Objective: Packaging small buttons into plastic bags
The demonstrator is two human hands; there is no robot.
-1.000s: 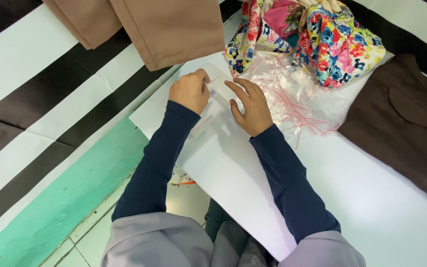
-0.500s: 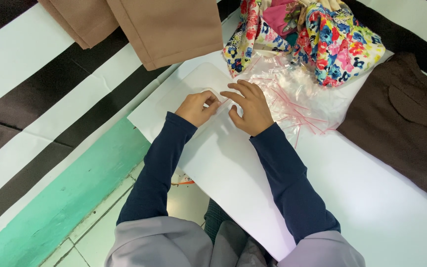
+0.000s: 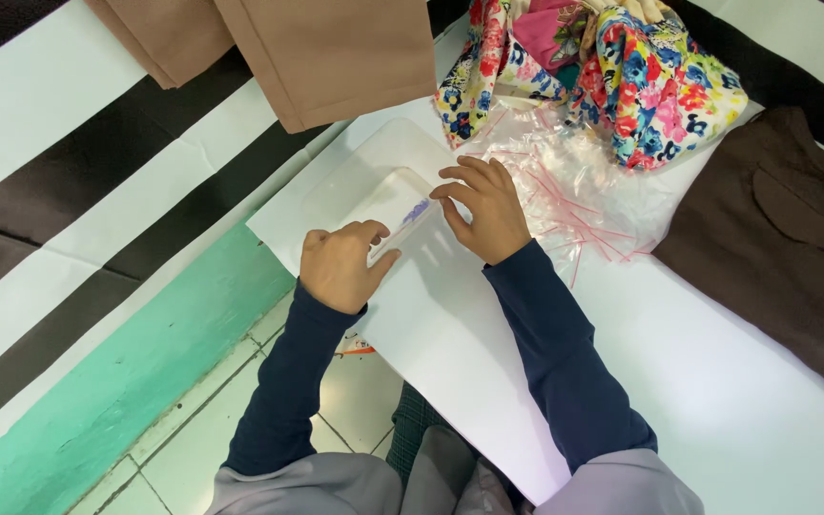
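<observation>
A clear plastic bag (image 3: 374,186) lies flat near the corner of a white table (image 3: 717,381). My left hand (image 3: 340,267) pinches the near end of the bag's sealing strip (image 3: 402,229), which shows a small purple mark. My right hand (image 3: 479,205) rests its fingertips on the far end of the same strip, fingers curled. Both arms wear dark blue sleeves.
A heap of clear bags with red strips (image 3: 574,191) lies right of my hands. Flowered cloth (image 3: 622,67) is piled behind it. A brown garment (image 3: 784,248) lies at the right, tan fabric (image 3: 326,57) at the top. Below the table's edge are a green wall band (image 3: 145,381) and floor tiles.
My left hand has slid toward me along the bag's strip. My right hand has stayed near the strip's far end.
</observation>
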